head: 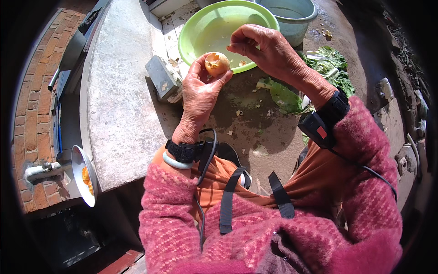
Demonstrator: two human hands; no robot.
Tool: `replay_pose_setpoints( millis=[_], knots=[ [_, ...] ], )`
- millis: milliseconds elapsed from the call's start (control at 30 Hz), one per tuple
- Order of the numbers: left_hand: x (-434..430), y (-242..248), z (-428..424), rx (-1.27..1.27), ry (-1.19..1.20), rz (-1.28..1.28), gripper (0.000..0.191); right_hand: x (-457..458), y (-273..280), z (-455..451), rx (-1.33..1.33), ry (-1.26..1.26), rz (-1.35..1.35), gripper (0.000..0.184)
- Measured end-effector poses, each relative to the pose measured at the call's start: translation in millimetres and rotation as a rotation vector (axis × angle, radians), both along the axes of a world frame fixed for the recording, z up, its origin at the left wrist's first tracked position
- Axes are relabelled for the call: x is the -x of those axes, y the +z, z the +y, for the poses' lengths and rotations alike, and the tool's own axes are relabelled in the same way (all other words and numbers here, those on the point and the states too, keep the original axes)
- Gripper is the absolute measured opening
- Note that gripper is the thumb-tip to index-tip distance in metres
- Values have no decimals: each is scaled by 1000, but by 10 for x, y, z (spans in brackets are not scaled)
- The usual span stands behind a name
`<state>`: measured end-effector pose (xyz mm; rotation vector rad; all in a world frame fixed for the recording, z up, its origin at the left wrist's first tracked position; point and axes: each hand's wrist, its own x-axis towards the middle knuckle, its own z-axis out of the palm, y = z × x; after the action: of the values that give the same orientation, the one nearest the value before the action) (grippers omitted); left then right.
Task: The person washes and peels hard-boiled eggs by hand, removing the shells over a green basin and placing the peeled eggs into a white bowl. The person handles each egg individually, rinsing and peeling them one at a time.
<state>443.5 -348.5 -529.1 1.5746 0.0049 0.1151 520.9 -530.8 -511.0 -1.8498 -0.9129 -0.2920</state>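
Note:
My left hand (202,89) holds a brownish egg (217,64) upright between thumb and fingers. A jagged opening in its shell faces up. To the right and slightly higher, my right hand (255,46) is apart from the egg, its thumb and forefinger pinched together. Whether a small scrap sits between those fingertips cannot be made out. Both hands are over the near side of a light green plastic basin (183,42), which holds cloudy liquid. A small shell-like piece (242,63) lies inside its near rim.
A worn concrete ledge (119,85) runs along the left, with a tilted white dish (77,171) of orange food at its edge. A grey block (161,78) stands beside the basin. Behind is a bluish bucket (291,20). Leafy greens (330,65) and scraps (239,113) lie on the ground.

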Motion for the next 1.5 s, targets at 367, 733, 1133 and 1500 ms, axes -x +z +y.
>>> replay_pose_setpoints(
  millis=[367,733,1133,1500],
  knots=[
    [5,12,-2,-208,70,-97,52,11,-74,0,195,20,199,22],
    [31,-45,-97,-382,46,-118,50,111,-15,77,226,-22,286,25],
    [71,24,-104,-119,-54,-19,55,177,117,31,74,-5,433,16],
    [66,8,-45,93,-125,-48,60,78,8,-25,106,-19,307,19]
  ],
)
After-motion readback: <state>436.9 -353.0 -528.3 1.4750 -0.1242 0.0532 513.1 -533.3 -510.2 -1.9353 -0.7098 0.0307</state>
